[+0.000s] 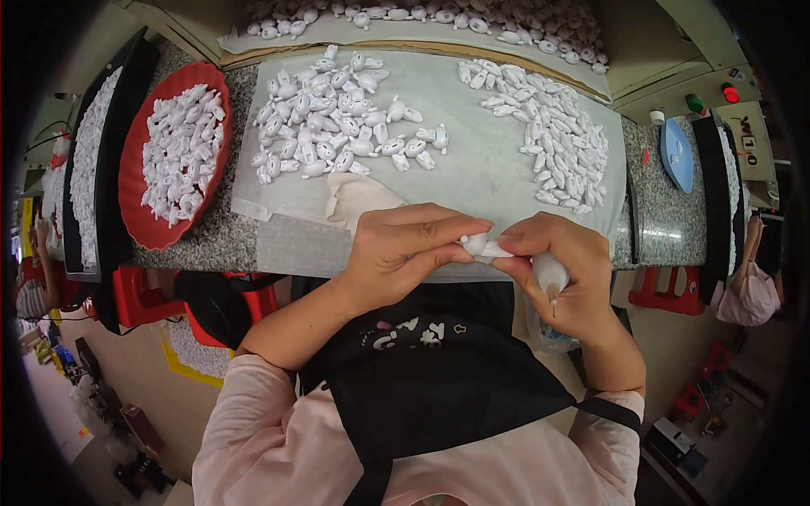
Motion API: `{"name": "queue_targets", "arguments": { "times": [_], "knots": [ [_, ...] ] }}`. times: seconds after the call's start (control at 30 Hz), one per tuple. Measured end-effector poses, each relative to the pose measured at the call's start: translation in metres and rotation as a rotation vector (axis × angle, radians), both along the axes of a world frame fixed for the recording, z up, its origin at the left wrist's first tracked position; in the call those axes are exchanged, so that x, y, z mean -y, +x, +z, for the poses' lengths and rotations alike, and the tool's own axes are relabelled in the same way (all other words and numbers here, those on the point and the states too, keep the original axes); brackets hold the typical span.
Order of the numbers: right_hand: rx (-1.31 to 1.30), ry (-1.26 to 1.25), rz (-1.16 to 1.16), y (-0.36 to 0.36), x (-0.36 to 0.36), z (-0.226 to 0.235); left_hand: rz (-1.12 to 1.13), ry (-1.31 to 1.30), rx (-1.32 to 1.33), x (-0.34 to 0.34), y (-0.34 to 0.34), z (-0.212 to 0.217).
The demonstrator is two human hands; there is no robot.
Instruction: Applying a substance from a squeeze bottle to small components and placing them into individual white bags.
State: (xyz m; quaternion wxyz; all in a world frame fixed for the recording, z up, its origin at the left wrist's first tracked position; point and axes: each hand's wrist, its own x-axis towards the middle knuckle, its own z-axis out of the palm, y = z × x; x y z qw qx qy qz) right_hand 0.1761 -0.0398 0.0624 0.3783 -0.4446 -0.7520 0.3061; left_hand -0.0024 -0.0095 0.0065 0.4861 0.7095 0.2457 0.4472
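In front of my chest, at the table's near edge, my left hand [405, 253] pinches the rounded end of a small white figurine [479, 245]. The thumb and forefinger of my right hand [574, 257] press on the figurine's other end. Tucked in the right palm is a white squeeze bottle [550, 274] with a thin needle tip pointing down toward me. Beyond my hands a pale sheet [447, 185] covers the worktop. On its left lies a loose pile of white figurines with faces [329, 118]; on its right, slim white pieces [561, 139] are heaped. A beige cloth [363, 198] lies near my left hand.
A red scalloped tray [131, 181] full of white pieces stands at left, beside a black bin [105, 185]. At right are a blue dish [677, 156] and a machine's red button [730, 93]. More figurines [422, 14] line the far shelf. Red stools [666, 291] flank me.
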Motion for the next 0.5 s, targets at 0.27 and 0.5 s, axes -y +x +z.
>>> {"name": "queue_targets", "arguments": {
  "times": [0.27, 0.5],
  "knots": [
    [-0.02, 0.05, 0.057, -0.0007, 0.0038, 0.0019, -0.025, 0.152, 0.047, 0.0014, -0.0022, 0.0028],
    [-0.041, 0.049, 0.065, -0.0012, 0.0075, 0.0017, -0.04, 0.227, 0.032, 0.0026, -0.0042, 0.0045]
  ]
}}
